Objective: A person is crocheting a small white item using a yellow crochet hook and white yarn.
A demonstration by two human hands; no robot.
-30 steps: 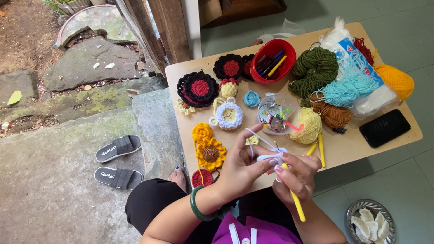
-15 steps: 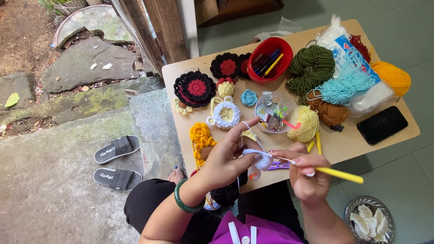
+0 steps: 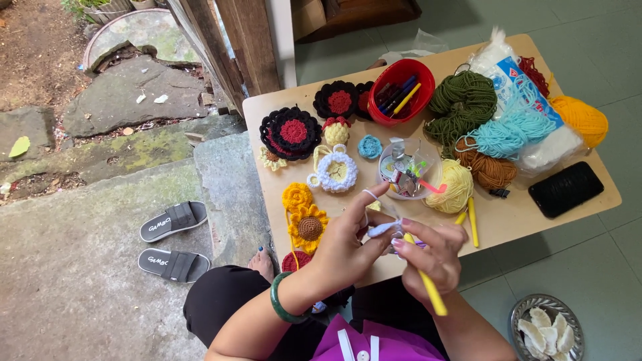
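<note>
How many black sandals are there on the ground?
2. One sandal lies on the concrete left of the table; the other sandal lies just below it, nearer the person's foot. Both show fully; none seems hidden.

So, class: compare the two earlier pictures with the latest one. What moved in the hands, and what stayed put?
The right hand swung the yellow hook: its handle pointed down, then out to the right, and now points down again. The left hand kept pinching the small pale piece, yarn looped over its forefinger. Nothing was picked up or let go. The table and its yarn and flowers stayed as they were.
</note>
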